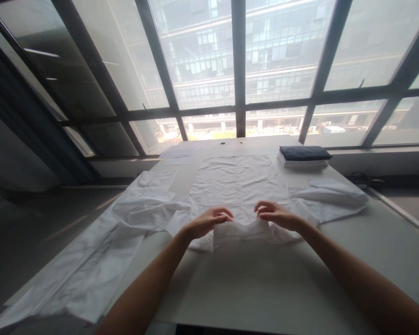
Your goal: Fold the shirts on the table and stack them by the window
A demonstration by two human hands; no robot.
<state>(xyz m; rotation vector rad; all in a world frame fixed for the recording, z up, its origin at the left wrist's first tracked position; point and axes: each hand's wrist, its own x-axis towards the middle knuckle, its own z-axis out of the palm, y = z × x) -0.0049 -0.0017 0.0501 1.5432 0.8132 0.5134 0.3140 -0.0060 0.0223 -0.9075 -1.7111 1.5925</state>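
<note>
A white shirt (239,184) lies spread flat on a pale table (265,288), its sleeves stretched out to either side. My left hand (209,222) and my right hand (277,215) rest at the shirt's near edge, by the collar (240,231). Both hands have their fingers curled onto the collar cloth, pinching it from each side. The collar stands slightly raised between them.
A folded stack (303,156) with a dark garment on top sits at the table's far right. More white cloth (87,270) drapes along the table's left side. Papers (178,156) lie at the far left. Large windows (237,70) rise behind the table.
</note>
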